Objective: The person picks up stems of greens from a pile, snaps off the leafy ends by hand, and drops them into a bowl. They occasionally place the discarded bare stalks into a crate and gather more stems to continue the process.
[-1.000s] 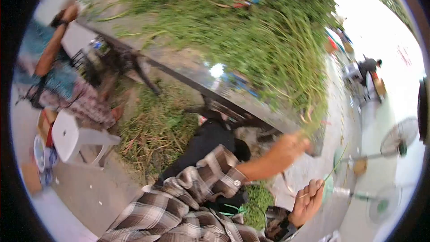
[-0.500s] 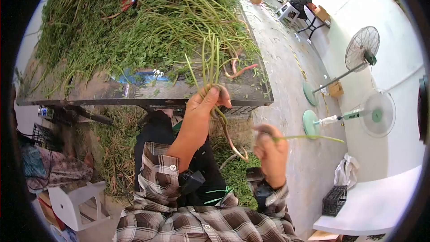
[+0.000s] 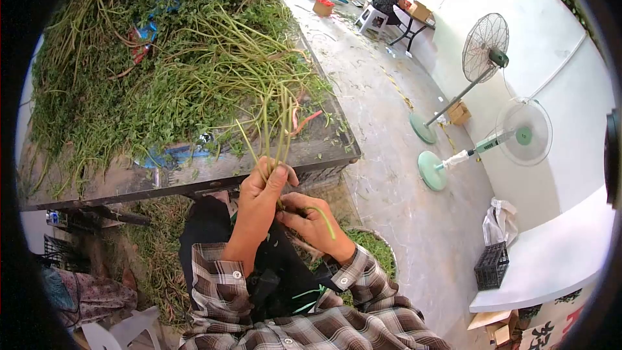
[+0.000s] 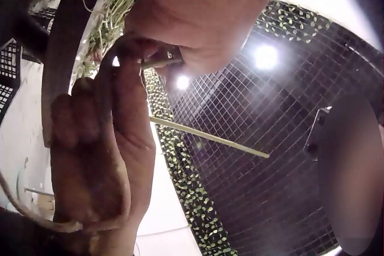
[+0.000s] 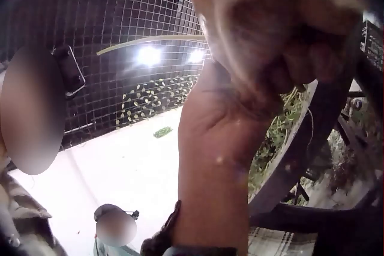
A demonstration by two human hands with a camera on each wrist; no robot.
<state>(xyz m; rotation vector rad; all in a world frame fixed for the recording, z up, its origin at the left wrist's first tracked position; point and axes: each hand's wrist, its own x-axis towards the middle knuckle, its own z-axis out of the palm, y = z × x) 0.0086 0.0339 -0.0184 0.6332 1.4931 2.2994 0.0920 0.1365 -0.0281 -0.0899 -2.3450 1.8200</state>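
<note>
1. Head view, far left: the heap of green stems [image 3: 168, 58] covers the table [image 3: 214, 172], reaching nearly to its front edge.
2. Next, the left hand [image 3: 259, 191] is wrapped round a small bunch of stems [image 3: 275, 126], fingers curled tight at the lower ends while the tops fan upward over the table edge.
3. Just right of it and touching it, the right hand [image 3: 311, 220] pinches one loose stem [image 3: 324, 219] between thumb and fingers, close against the bunch.
4. Judged from this, the work goes best if the loose stem is laid in with its end level with the others, and the left hand loosens only briefly.
5. Wrist views show both hands [image 4: 102, 148] pressed close, nothing finer.
</note>
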